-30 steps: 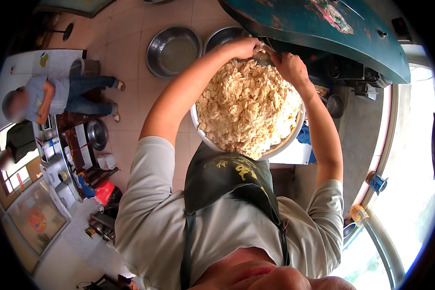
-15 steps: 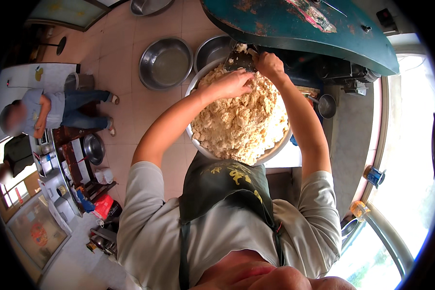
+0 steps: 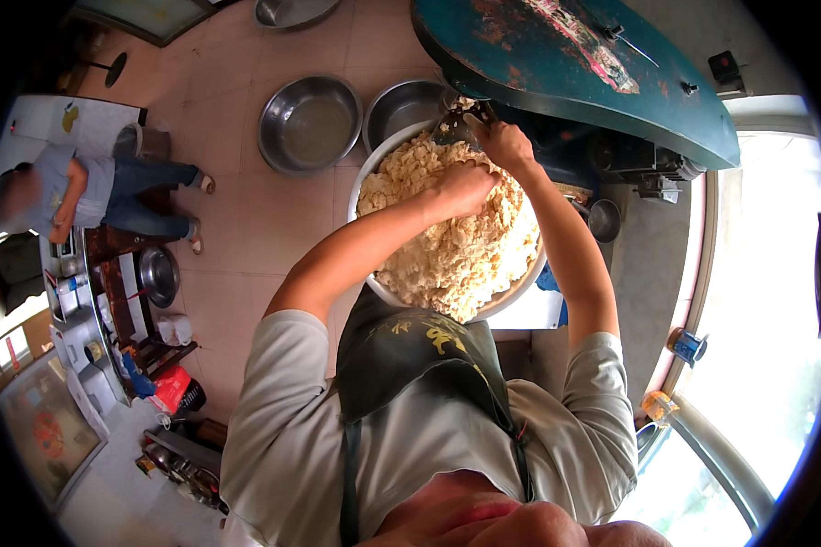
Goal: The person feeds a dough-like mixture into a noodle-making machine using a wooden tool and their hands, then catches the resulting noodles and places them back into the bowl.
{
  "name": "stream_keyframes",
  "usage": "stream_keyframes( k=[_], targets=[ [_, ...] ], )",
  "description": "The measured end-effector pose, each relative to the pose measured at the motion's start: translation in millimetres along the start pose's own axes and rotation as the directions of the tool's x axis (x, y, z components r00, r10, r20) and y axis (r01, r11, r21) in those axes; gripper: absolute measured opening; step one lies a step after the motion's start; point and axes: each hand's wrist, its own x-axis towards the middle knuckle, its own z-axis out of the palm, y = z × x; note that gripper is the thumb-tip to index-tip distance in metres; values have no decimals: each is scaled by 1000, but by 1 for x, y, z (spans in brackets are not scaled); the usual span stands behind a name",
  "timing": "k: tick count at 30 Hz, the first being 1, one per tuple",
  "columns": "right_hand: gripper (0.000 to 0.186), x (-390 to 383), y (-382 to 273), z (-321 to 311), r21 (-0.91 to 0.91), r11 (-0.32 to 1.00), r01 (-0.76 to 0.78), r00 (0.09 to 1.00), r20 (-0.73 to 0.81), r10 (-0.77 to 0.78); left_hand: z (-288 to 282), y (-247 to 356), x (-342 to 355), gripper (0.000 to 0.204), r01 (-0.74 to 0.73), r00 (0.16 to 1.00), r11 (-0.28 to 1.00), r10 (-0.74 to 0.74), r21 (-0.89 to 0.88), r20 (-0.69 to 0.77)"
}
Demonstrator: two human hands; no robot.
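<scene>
A crumbly, shaggy mass of pale yellow dough (image 3: 456, 264) heaps up inside a large round bowl (image 3: 385, 293) with a smooth, pale rim, directly in front of the person's dark apron (image 3: 420, 360). Its texture is rough and flaky, in loose clumps rather than one smooth ball.

The left hand (image 3: 468, 187) presses against the upper part of the heap, its fingers bent downward; whether they close on any dough cannot be told, as their tips are hidden. The right hand (image 3: 509, 146) is just beyond, near the bowl's far edge, at a dark, flat metal piece (image 3: 454, 125) with dough stuck to it. Its fingers are curled, but their grip cannot be made out.

A scuffed teal machine cover (image 3: 575, 73) with worn paint and a torn label overhangs the far right side, limiting room beyond the right hand. A round steel basin (image 3: 310, 125) sits on the floor to the left, with a second basin (image 3: 403, 108) between it and the bowl. A small metal pan (image 3: 604, 221) lies to the right of the right forearm. Pinkish floor tiles (image 3: 237, 228) stretch from the bowl's left side toward another person (image 3: 137, 187) in jeans.
</scene>
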Motion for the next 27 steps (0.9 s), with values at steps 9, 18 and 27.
stream_keyframes(
  k=[9,18,27],
  targets=[
    [67,-2,3,8,54,998,13,1000,-7,-13,-4,12,-6,45,167,985,984,-169,-60,-37],
    [44,-11,19,-8,58,960,275,961,29,-276,38,-29,11,38,201,919,950,-268,-240,-290],
    [46,-61,49,-18,300,952,56,994,-106,-25,-1,-42,49,31,300,874,943,-331,-141,-356]
  ],
)
